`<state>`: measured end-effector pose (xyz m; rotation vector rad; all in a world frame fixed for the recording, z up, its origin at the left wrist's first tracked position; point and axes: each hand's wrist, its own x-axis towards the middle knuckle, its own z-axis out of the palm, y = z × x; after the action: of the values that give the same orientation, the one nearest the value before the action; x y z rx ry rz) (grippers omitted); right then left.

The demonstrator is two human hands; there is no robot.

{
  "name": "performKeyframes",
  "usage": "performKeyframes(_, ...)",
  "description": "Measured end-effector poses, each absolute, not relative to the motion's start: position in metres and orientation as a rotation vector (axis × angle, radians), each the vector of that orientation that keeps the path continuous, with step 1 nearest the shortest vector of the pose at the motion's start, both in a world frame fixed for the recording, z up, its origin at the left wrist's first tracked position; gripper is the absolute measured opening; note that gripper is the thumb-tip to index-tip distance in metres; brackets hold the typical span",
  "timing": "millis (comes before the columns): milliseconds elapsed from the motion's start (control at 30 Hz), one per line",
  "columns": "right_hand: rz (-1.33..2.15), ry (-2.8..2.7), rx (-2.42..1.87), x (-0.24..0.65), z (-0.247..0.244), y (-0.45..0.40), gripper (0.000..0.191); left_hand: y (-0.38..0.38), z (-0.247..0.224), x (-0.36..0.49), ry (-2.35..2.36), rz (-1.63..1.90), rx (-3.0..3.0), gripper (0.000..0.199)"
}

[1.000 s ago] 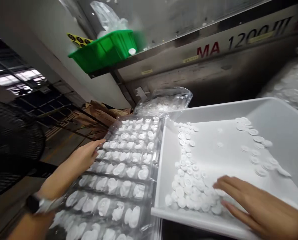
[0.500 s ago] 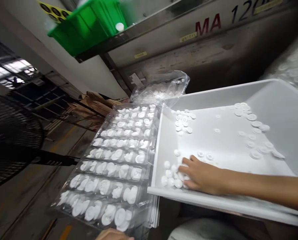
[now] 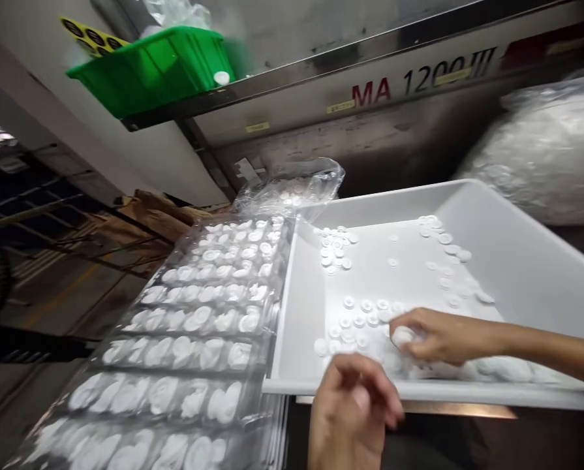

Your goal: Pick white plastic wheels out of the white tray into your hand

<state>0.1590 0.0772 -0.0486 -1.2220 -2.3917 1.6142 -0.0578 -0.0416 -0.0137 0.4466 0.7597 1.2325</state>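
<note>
Grey machine housing (image 3: 292, 124) lettered MA 1200 III behind the white plastic tray (image 3: 526, 254). Right hand (image 3: 448, 337) over the tray, fingers pinched on a white plastic disc (image 3: 402, 336), just beside loose discs (image 3: 355, 320) scattered across the tray floor. Left hand (image 3: 350, 411) just in front of the tray's front rim, fingers curled, partly closed; any held item not discernible. Clear blister trays (image 3: 188, 339) of white discs beside the tray's left wall. Green bin (image 3: 149, 72) on a ledge beyond the tray. Bulging plastic bag (image 3: 541, 156) beyond the tray's far right corner.
</note>
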Motion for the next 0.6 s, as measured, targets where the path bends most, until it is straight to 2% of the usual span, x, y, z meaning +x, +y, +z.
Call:
performKeyframes(67, 1.375, -2.351, -1.218, 0.165, -0.027, 0.084, 0.029, -0.024, -0.014, -0.035, 0.756, 1.262, 0.220, 0.007)
performKeyframes(167, 1.023, -2.364, -1.122, 0.164, 0.007, 0.081, 0.012, -0.005, -0.005, -0.003, 0.740, 1.243, -0.014, 0.022)
performKeyframes(200, 0.953, -2.412, -1.064, 0.162, 0.016, 0.077, 0.011, -0.001, 0.000, 0.007, 0.722, 1.230, -0.059, 0.024)
performKeyframes(267, 0.863, -2.527, -0.967, 0.158, 0.025, 0.068, 0.022, 0.008, 0.008, 0.022, 0.687, 1.212, -0.122, 0.026)
performKeyframes(433, 0.845, -2.585, -0.841, 0.175, 0.017, 0.066, 0.054, 0.025, 0.006, 0.041, 0.663, 1.276, -0.239, 0.021)
performKeyframes(500, 0.898, -2.537, -0.806, 0.187, 0.010, 0.073, 0.051, 0.029, 0.000, 0.043, 0.636, 1.293, -0.256, 0.017)
performKeyframes(600, 0.920, -2.464, -0.787, 0.197, 0.005, 0.080, 0.034, 0.031, -0.004, 0.043, 0.598, 1.285, -0.253, 0.022)
